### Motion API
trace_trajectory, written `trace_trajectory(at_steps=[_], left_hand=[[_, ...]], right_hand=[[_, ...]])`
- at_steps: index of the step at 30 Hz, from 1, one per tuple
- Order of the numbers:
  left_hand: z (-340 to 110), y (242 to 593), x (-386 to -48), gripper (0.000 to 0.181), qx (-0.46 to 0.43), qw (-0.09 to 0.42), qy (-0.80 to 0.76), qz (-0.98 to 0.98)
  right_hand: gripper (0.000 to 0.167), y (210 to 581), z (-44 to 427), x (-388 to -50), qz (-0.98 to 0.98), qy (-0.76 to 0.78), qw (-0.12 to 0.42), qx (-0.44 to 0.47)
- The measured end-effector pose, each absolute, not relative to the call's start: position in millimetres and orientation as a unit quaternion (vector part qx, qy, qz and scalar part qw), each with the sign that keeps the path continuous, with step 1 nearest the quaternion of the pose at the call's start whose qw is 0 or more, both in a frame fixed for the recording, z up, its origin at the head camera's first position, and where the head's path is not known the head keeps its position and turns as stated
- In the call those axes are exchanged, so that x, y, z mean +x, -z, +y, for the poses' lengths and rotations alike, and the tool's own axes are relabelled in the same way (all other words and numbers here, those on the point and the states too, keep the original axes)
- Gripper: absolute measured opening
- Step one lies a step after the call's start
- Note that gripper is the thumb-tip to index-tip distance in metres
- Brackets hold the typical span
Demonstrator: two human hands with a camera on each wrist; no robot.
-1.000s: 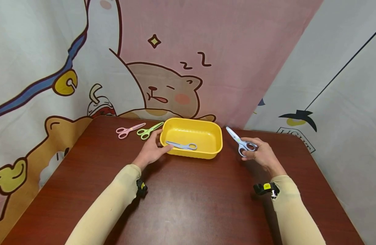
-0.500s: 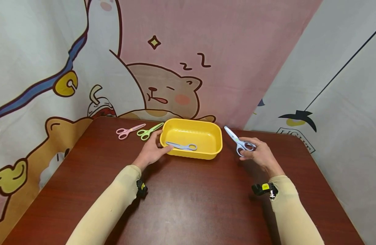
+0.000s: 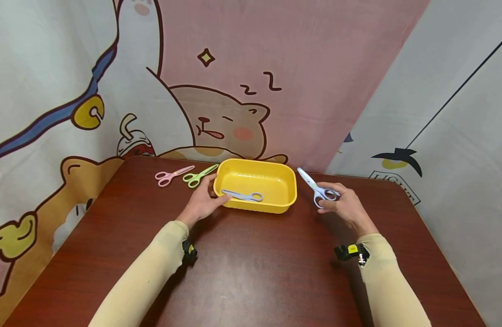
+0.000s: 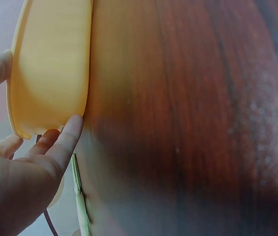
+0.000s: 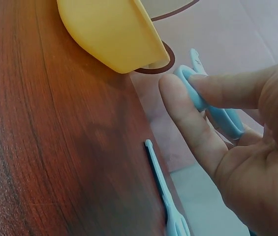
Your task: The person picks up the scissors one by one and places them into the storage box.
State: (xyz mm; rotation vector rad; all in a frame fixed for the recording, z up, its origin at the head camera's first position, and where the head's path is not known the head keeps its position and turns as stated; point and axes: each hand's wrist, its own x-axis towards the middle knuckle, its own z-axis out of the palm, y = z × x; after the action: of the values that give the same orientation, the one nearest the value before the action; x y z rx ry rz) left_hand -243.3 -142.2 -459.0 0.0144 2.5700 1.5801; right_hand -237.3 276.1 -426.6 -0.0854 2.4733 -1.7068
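My left hand (image 3: 201,200) holds the left end of a yellow plastic bin (image 3: 289,200), thumb at the near rim and fingers against the end wall. Inside the bin lies a pair of blue scissors (image 3: 244,195). My right hand (image 3: 345,204) pinches light-blue scissors (image 3: 309,178) by the handles, right of the bin. Their blades point up and away, apart from the bin. In the right wrist view, the thumb and fingers close around the handle loops (image 5: 190,88). Below that hand, a light-blue item (image 5: 161,182), seemingly another pair of scissors, lies on the table.
Pink scissors (image 3: 173,175) and green scissors (image 3: 199,175) lie on the brown table (image 3: 251,268) left of the bin. Behind the table's far edge hangs a curtain (image 3: 316,91) with cartoon prints.
My right hand has shifted slightly left, bringing the light-blue scissors closer to the bin. The left hand and the bin stay where they were.
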Motion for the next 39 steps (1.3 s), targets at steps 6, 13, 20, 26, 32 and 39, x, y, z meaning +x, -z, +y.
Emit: trace_trajectory(at_steps=[6,13,20,26,32,39], left_hand=[[-142,459,-243,0.088,0.005,0.06,-0.523,0.85],[-142,458,-242,0.088,0.011,0.059,-0.525,0.849],[-142,455,-242,0.089,0.007,0.066,-0.524,0.849],[-141,454,-241,0.089,0.011,0.063,-0.525,0.849],[-141,454,-242,0.089,0.011,0.061,-0.525,0.849],[-142,454,-241,0.088,0.01,0.063,-0.526,0.848]], right_hand=[[0.056,423,273,-237,0.824,0.561,0.072,-0.029],[0.055,419,271,-238,0.819,0.567,0.077,-0.031],[0.055,414,268,-237,0.816,0.572,0.08,-0.035],[0.055,412,265,-237,0.818,0.567,0.085,-0.034],[0.055,410,264,-237,0.818,0.568,0.088,-0.034],[0.055,409,263,-238,0.817,0.569,0.09,-0.035]])
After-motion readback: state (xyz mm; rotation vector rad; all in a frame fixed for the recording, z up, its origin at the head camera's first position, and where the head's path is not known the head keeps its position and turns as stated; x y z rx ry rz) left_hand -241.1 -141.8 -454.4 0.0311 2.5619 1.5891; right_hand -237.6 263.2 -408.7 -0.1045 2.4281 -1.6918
